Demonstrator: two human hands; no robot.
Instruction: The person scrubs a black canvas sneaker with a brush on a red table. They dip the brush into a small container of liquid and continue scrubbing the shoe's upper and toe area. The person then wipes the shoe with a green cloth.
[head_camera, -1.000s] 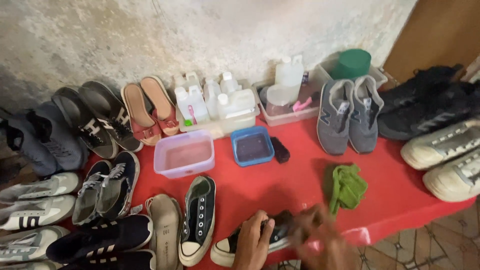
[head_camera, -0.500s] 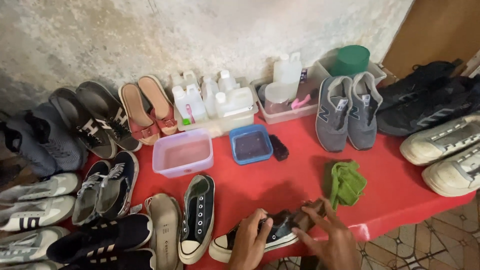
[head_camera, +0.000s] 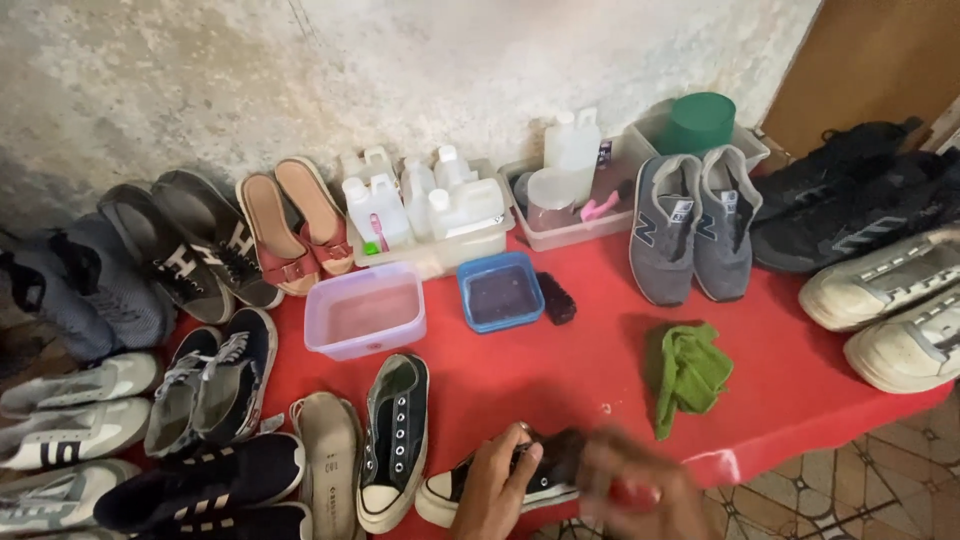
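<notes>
The left hand (head_camera: 495, 485) grips a black sneaker (head_camera: 480, 480) lying on its side at the near edge of the red table (head_camera: 560, 370), fingers curled over its upper. The right hand (head_camera: 630, 490) is blurred just beside the sneaker's heel; I cannot tell what it holds or how wide it is. A matching black sneaker (head_camera: 395, 440) stands to the left. A green cloth (head_camera: 690, 372) lies to the right. Farther back sit a pink tub (head_camera: 366, 310) and a blue tub (head_camera: 500, 291).
</notes>
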